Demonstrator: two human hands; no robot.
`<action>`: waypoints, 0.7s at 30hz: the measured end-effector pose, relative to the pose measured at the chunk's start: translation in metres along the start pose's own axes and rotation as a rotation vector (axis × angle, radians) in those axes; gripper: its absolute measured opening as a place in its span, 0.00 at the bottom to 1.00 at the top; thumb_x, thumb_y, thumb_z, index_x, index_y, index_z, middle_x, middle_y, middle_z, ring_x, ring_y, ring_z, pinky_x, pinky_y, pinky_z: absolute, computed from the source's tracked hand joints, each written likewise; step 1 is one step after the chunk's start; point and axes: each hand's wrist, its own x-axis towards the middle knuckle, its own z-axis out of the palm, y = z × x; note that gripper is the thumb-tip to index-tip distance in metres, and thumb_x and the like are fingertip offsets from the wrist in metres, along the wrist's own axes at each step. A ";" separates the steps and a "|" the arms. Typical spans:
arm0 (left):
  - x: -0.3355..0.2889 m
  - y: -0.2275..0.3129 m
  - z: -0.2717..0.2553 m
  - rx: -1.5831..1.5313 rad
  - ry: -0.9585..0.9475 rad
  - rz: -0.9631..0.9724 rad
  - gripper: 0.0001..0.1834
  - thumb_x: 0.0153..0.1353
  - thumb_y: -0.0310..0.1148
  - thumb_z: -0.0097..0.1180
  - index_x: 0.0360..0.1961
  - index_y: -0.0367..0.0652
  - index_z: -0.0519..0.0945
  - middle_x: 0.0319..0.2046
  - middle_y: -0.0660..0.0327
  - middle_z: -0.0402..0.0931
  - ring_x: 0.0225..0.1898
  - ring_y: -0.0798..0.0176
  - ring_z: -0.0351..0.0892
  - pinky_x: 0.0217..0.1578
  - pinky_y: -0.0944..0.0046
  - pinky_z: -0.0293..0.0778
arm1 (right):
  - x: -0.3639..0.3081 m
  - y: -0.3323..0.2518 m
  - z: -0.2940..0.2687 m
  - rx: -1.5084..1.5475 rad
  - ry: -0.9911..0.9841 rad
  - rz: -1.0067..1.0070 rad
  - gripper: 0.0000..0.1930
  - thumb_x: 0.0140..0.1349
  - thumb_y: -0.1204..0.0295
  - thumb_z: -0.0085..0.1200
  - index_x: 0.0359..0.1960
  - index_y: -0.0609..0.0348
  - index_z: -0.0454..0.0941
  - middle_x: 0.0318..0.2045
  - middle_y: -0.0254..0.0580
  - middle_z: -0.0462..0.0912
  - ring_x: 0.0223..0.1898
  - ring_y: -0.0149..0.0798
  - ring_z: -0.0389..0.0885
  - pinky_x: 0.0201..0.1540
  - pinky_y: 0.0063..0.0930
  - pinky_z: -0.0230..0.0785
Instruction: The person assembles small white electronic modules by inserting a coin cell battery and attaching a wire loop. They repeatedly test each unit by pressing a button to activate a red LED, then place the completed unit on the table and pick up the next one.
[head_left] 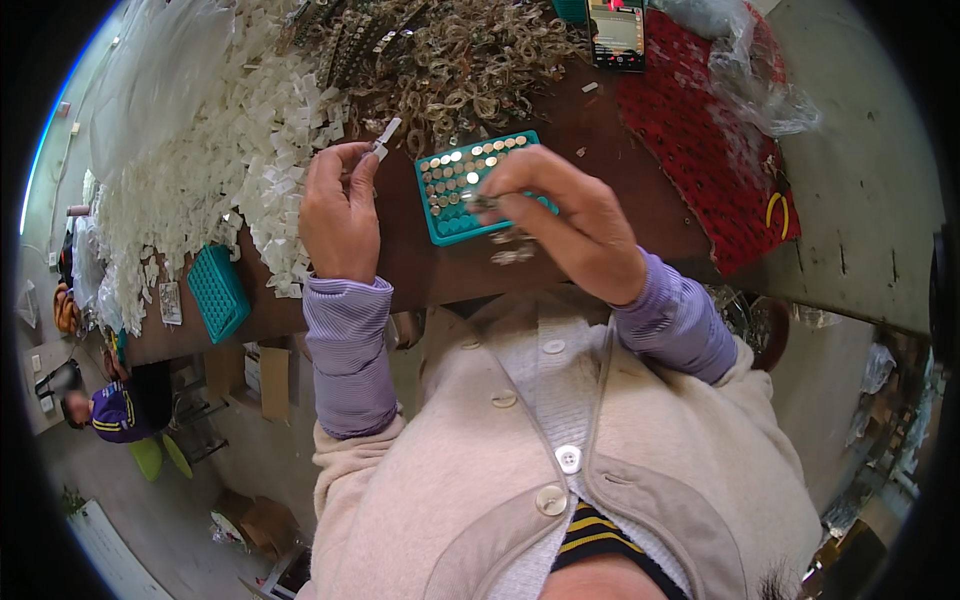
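Two pinches: left grip (340, 218), closed on a white strip (389, 132), left of the turquoise tray (455, 238); right grip (578, 218), over it, closed on a blurred metallic piece (482, 203). A low sweep could scatter the tray's discs (456, 156).

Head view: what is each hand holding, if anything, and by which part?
The left hand pinches a small white strip by its near end. The right hand seems to pinch something small, too blurred to tell.
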 end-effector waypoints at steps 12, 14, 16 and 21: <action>-0.022 -0.026 -0.026 -0.689 -0.076 -0.280 0.29 0.73 0.23 0.63 0.73 0.42 0.72 0.45 0.64 0.79 0.42 0.72 0.81 0.37 0.69 0.81 | 0.034 0.016 0.081 0.043 0.025 0.007 0.01 0.75 0.81 0.55 0.43 0.64 0.76 0.49 0.47 0.88 0.43 0.34 0.86 0.44 0.30 0.80; -0.033 -0.016 -0.032 -0.749 -0.194 -0.261 0.26 0.73 0.21 0.62 0.71 0.38 0.75 0.46 0.65 0.77 0.42 0.71 0.81 0.39 0.68 0.83 | 0.037 0.019 0.083 -0.071 0.057 -0.063 0.01 0.75 0.81 0.56 0.42 0.64 0.76 0.47 0.46 0.88 0.43 0.35 0.86 0.44 0.31 0.80; -0.044 -0.006 -0.038 -0.786 -0.320 -0.248 0.24 0.73 0.21 0.62 0.69 0.36 0.77 0.46 0.65 0.77 0.42 0.71 0.81 0.40 0.68 0.84 | 0.037 0.021 0.081 -0.157 0.086 -0.120 0.02 0.74 0.81 0.56 0.42 0.64 0.76 0.45 0.46 0.88 0.42 0.36 0.86 0.44 0.31 0.80; -0.048 0.003 -0.045 -0.964 -0.387 -0.502 0.17 0.78 0.33 0.61 0.63 0.37 0.81 0.53 0.57 0.86 0.48 0.65 0.89 0.47 0.64 0.88 | 0.025 0.018 0.071 -0.237 0.088 -0.139 0.01 0.73 0.81 0.57 0.41 0.64 0.77 0.41 0.46 0.87 0.40 0.40 0.85 0.44 0.33 0.78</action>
